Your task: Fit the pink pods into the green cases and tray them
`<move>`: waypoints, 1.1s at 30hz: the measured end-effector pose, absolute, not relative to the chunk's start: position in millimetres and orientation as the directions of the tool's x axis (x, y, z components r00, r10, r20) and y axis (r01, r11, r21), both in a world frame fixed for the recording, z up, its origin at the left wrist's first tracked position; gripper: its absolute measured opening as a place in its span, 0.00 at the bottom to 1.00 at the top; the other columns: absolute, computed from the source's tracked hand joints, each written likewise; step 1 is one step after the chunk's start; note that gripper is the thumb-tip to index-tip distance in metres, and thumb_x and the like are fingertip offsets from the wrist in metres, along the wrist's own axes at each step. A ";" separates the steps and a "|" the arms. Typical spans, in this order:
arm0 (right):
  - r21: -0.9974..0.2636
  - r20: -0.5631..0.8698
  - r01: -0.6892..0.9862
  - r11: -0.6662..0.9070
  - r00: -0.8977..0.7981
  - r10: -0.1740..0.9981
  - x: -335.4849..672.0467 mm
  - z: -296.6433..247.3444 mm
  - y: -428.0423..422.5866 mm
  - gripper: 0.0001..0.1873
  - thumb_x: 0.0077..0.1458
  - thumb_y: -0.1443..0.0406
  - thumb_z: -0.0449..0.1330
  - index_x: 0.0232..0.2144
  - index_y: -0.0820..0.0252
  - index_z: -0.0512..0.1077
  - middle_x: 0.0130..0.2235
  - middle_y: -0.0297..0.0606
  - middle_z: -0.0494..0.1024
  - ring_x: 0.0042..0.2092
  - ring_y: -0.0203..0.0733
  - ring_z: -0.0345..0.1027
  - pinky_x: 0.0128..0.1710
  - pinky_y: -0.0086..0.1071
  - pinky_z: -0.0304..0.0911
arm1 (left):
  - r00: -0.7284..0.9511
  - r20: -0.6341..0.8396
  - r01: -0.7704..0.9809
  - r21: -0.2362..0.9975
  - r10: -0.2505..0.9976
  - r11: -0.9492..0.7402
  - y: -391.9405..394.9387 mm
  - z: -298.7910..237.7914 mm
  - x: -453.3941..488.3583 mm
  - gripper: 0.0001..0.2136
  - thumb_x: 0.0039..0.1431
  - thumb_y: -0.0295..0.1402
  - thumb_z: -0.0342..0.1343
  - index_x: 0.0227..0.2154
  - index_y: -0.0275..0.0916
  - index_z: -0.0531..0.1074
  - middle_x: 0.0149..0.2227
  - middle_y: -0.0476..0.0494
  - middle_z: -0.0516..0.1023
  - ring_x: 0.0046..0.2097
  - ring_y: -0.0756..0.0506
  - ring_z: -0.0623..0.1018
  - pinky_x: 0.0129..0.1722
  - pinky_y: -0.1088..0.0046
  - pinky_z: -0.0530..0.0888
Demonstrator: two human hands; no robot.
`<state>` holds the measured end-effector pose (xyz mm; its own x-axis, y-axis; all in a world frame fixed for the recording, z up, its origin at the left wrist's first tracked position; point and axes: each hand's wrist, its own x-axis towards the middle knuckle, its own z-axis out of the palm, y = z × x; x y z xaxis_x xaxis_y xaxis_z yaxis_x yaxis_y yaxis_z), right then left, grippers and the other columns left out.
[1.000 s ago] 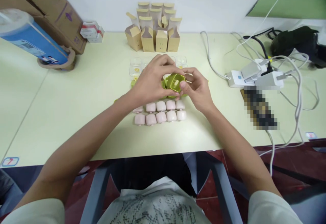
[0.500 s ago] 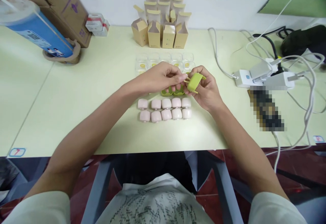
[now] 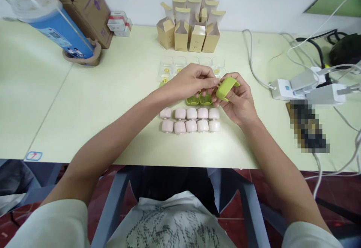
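Observation:
My right hand (image 3: 238,99) grips a small lime-green plastic cover (image 3: 225,88) with curved, lobed edges, tilted up above the table. From the left, my left hand (image 3: 201,79) comes in against it, thumb and finger pinched on a thin yellowish strip (image 3: 218,85) at the cover's side; whether the strip is joined to it I cannot tell. Below the hands lie more green covers (image 3: 205,98), partly hidden by my fingers. Nearer to me are two rows of pale pink rounded cases (image 3: 191,126). Behind my hands stand clear plastic covers (image 3: 167,67) with yellow marks.
Open cardboard boxes (image 3: 182,35) stand in a group near the wall. At the left are a blue cup (image 3: 67,34) in a holder and brown cartons (image 3: 93,11). A white power strip (image 3: 284,89) with cables and a blurred-out object (image 3: 308,126) lie at the right.
The camera view has turned slightly left, so everything sits further right. Both hands keep nearly the same hold on the green cover and the strip.

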<state>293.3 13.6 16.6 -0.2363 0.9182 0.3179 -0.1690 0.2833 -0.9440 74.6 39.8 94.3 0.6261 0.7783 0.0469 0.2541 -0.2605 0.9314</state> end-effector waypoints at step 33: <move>-0.920 0.385 0.026 0.391 -0.135 0.913 299.5 11.3 11.9 0.17 0.66 0.51 0.74 0.52 0.44 0.79 0.46 0.35 0.83 0.28 0.37 0.70 0.21 0.36 0.69 | 0.607 0.168 0.692 0.370 0.777 -0.620 96.6 96.4 -2.9 0.11 0.67 0.46 0.64 0.34 0.47 0.84 0.33 0.41 0.82 0.46 0.33 0.83 0.45 0.58 0.74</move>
<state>299.5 11.9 11.3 -0.1354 0.9131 0.3847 0.0263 0.3914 -0.9198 -2.9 96.6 96.4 0.6065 0.7772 0.1675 0.6920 -0.6198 0.3700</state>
